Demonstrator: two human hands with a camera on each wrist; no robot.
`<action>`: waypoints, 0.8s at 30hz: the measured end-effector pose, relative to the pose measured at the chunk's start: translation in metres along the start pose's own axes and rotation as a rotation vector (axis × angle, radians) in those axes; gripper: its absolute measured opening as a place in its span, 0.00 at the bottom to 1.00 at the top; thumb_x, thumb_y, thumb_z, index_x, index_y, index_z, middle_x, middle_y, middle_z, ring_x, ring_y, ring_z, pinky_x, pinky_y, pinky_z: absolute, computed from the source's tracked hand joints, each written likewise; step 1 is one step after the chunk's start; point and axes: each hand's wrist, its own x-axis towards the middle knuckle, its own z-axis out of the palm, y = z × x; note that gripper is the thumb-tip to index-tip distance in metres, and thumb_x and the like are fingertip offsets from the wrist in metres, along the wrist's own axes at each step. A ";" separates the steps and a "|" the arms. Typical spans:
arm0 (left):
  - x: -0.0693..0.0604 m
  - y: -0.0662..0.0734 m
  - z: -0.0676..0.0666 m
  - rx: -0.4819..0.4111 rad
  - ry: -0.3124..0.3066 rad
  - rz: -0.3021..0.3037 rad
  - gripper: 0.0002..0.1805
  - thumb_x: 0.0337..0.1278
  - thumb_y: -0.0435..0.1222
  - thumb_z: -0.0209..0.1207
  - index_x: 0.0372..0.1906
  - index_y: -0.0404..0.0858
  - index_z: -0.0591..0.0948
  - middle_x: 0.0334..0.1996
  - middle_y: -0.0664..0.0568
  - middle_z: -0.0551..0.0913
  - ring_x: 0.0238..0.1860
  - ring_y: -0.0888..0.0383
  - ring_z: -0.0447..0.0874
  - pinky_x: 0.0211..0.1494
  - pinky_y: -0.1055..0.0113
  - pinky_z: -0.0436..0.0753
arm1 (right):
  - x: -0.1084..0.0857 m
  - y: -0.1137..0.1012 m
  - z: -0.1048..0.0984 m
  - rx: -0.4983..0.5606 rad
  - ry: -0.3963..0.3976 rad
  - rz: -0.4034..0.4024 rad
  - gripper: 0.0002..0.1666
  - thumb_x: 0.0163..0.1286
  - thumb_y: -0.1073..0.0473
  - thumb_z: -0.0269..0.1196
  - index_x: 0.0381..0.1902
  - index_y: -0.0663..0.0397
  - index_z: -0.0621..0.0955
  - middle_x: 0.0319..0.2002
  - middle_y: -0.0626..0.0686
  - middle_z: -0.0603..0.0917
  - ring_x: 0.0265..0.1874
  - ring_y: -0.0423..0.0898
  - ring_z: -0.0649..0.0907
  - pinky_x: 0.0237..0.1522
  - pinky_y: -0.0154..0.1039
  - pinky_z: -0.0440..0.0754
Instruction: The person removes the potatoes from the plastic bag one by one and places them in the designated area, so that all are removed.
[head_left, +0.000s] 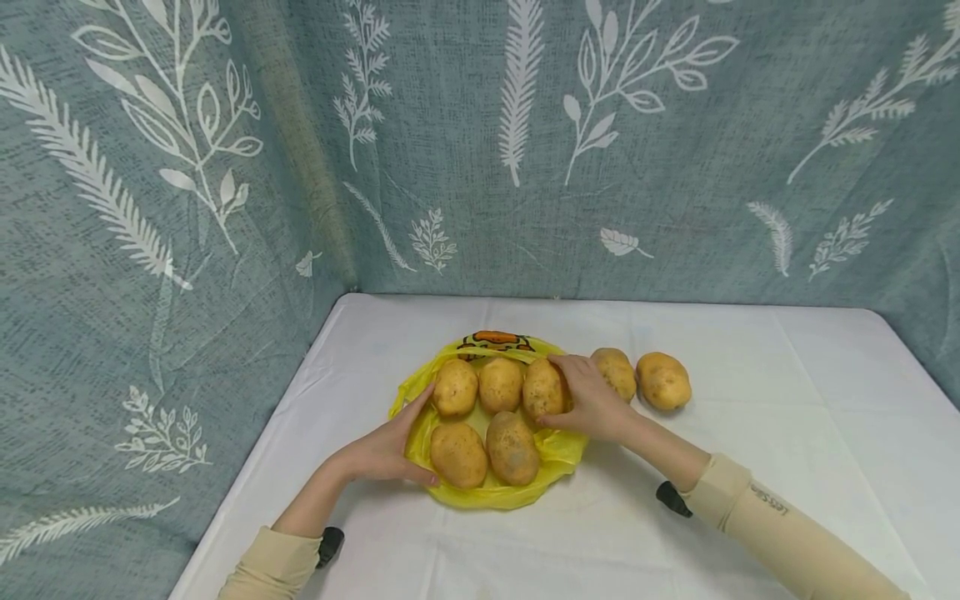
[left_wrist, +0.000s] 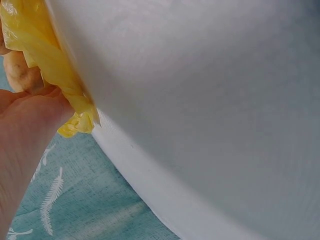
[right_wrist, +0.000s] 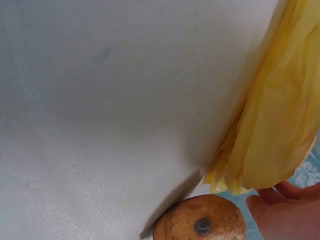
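Note:
A yellow plastic bag point(head_left: 495, 502) lies spread on the table with its mouth facing up. Several potatoes point(head_left: 512, 448) sit inside it in two rows. At the bag's left side, my left hand point(head_left: 382, 450) rests with thumb and fingers spread, touching the rim beside the left potatoes point(head_left: 455, 388). My right hand point(head_left: 592, 400) reaches over the right rim and holds the upper right potato point(head_left: 543, 390) between thumb and fingers. In the right wrist view, its fingertips are partly hidden behind the yellow bag point(right_wrist: 280, 125).
Two loose potatoes, one partly behind my right hand point(head_left: 615, 373) and one farther right point(head_left: 663, 381), lie outside the bag. A white cloth point(head_left: 787, 433) covers the table. Patterned blue-green curtains point(head_left: 465, 167) hang behind and to the left.

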 end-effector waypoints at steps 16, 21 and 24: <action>-0.001 0.001 0.000 -0.001 0.001 0.003 0.72 0.36 0.44 0.77 0.78 0.44 0.35 0.77 0.42 0.39 0.76 0.43 0.37 0.73 0.42 0.47 | -0.004 -0.002 -0.010 0.048 0.058 -0.006 0.54 0.54 0.48 0.75 0.69 0.67 0.63 0.65 0.65 0.69 0.65 0.62 0.66 0.66 0.58 0.62; 0.000 0.001 0.000 -0.002 -0.001 0.005 0.72 0.36 0.43 0.77 0.78 0.43 0.35 0.77 0.42 0.38 0.76 0.43 0.37 0.73 0.42 0.46 | -0.006 -0.001 -0.014 0.059 0.059 0.019 0.54 0.54 0.48 0.75 0.71 0.64 0.62 0.67 0.63 0.68 0.66 0.62 0.65 0.66 0.59 0.62; 0.000 0.001 0.000 -0.003 -0.004 0.003 0.72 0.36 0.43 0.77 0.78 0.43 0.35 0.77 0.42 0.38 0.76 0.43 0.37 0.73 0.42 0.46 | -0.009 -0.002 -0.018 0.057 0.062 0.036 0.55 0.54 0.47 0.75 0.71 0.62 0.62 0.68 0.62 0.67 0.67 0.61 0.65 0.65 0.60 0.63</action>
